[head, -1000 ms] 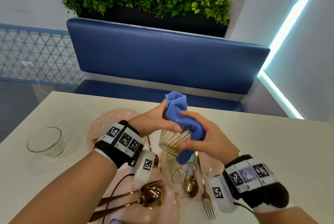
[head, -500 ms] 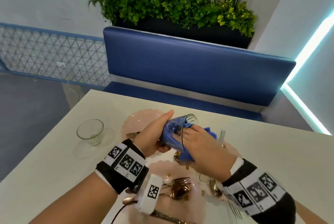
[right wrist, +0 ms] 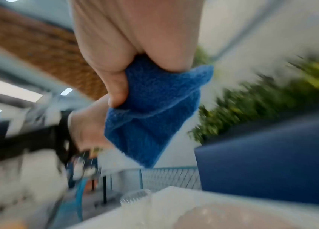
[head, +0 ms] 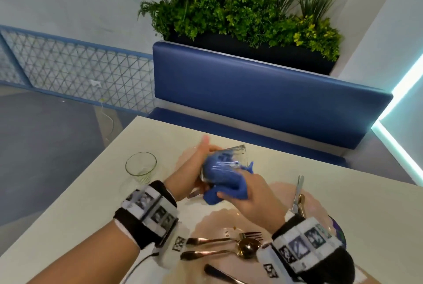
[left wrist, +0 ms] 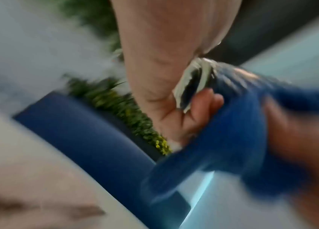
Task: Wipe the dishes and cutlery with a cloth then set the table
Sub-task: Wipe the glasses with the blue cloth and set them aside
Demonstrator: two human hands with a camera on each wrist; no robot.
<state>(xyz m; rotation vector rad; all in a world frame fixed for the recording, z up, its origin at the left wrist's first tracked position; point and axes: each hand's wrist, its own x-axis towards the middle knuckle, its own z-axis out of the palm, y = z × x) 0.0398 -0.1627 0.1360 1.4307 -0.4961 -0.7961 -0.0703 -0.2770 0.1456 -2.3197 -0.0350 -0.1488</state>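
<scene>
Head view shows a clear glass tumbler (head: 225, 162) tipped on its side above the white table (head: 343, 203), its rim toward the far bench. The left hand (head: 194, 169) cups it from the left with the thumb raised. The right hand (head: 249, 194) pinches a blue cloth (head: 219, 176), part of it stuffed inside the glass; the fingers working there are hidden by the cloth. Left wrist view is heavily blurred: only a curled finger, a glint of glass (left wrist: 197, 80) and blue cloth (left wrist: 242, 131) can be made out. Right wrist view shows the thumb and fingers bunching the cloth (right wrist: 154, 108), the rest smeared.

A second glass (head: 141, 167) stands upright to the left, well apart. Pink plates (head: 217, 222) lie under the hands, partly covered by both wrists. A gold fork (head: 225, 239) and spoon (head: 229, 251) rest on the near plate; another handle (head: 219, 274) is cut off by the bottom edge. More cutlery (head: 298, 192) lies at right. Beyond the table sit a blue bench (head: 263, 96), a planter of greenery (head: 240, 13), a blue mesh railing (head: 68, 66) and a cyan light strip (head: 407, 82).
</scene>
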